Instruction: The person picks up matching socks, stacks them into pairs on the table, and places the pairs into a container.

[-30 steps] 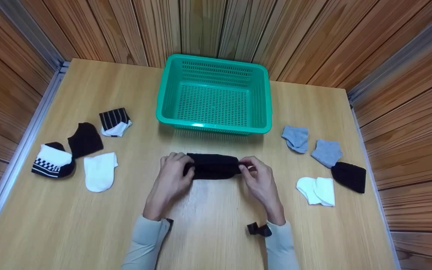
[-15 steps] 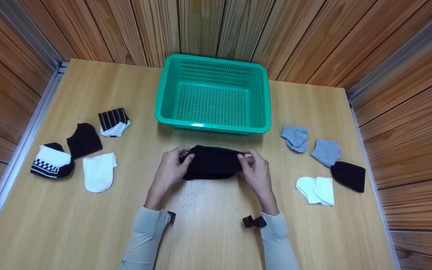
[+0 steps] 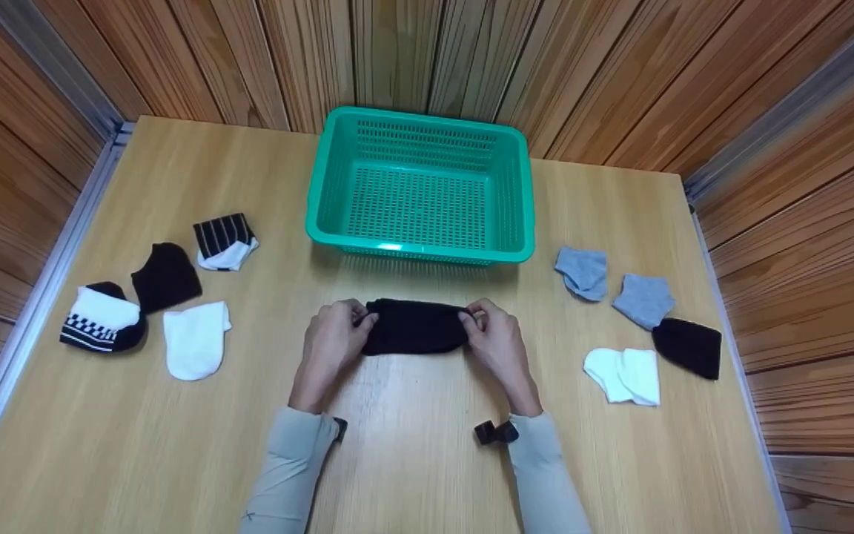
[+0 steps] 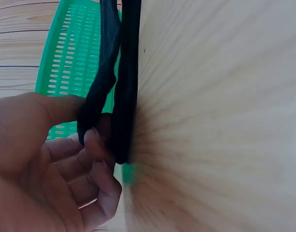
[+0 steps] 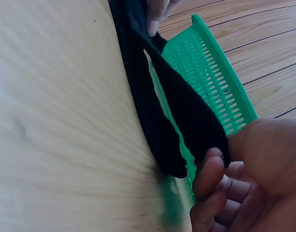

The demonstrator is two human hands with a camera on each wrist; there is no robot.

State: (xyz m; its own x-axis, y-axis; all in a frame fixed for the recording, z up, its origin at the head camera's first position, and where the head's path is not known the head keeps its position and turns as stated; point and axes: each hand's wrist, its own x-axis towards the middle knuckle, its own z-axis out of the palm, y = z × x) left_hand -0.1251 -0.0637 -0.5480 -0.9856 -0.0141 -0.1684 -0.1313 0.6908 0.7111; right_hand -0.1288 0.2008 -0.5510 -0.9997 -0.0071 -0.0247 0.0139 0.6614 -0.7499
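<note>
A folded black sock (image 3: pixel 416 327) lies crosswise on the table in front of the basket. My left hand (image 3: pixel 331 340) pinches its left end between thumb and fingers. At the other end, my right hand (image 3: pixel 499 345) pinches the far corner. Seen from the left wrist, the sock (image 4: pixel 125 92) hangs in two dark layers, the upper one by the thumb. In the right wrist view a long gap parts the raised layer of the sock (image 5: pixel 191 104) from the one along the table. Whether it is one sock or a pair, I cannot tell.
A green basket (image 3: pixel 422 252) with nothing in it stands at the back. To the left lie a striped sock (image 3: pixel 224 236), a black sock (image 3: pixel 167 277), a checkered sock (image 3: pixel 103 319) and a white sock (image 3: pixel 196 341). Grey socks (image 3: pixel 582 273), a white sock (image 3: pixel 623 376) and a black sock (image 3: pixel 688 348) lie right.
Both hands first raised and spread the sock's far edge, then brought it down towards the table. It now lies flatter and neater, and the right hand sits slightly further left.
</note>
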